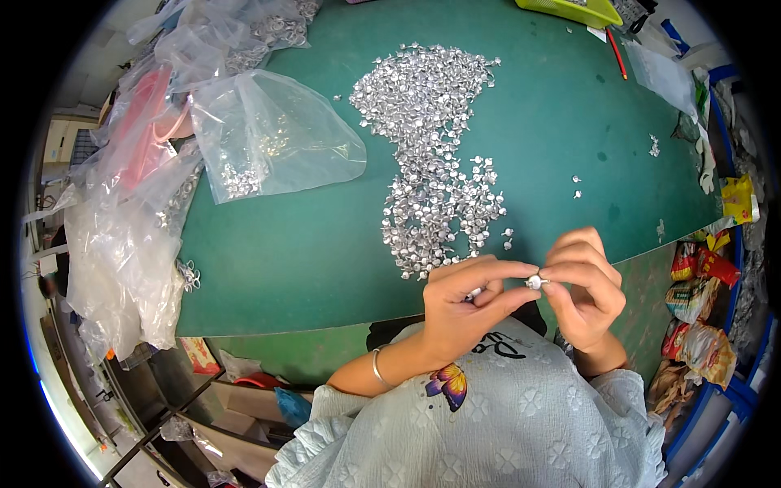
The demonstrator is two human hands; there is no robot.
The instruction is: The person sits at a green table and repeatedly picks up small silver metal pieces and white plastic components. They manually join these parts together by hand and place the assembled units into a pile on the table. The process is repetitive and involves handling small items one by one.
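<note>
The small silver part [534, 282] is mostly covered by the fingertips that grip it, so only a bright round bit shows and its full shape cannot be told; it sits between the two hands, just below the near edge of the heap of silver parts [435, 154] and above the person's pale patterned top; the left hand [465, 305] pinches it with thumb and forefinger pressed against its left side, the other fingers curled under, and whether something else lies in that palm is hard to make out, though a pale glint shows there; the right hand [584, 286] pinches the same part from the right, its fingers [569, 272] bent close together over it, the thumb hidden behind them; a thin bangle [377, 368] rings the left wrist; the heap lies on the green table [309, 252], spreading from far to near in a narrowing band; left of the heap lies a clear plastic bag [272, 142] holding a few more silver parts, and further left more clear bags are piled, their contents blurred; right of the heap a few stray silver parts [576, 186] lie apart; the yellow tray [569, 10] beyond the heap is cut off by the picture's top edge.
</note>
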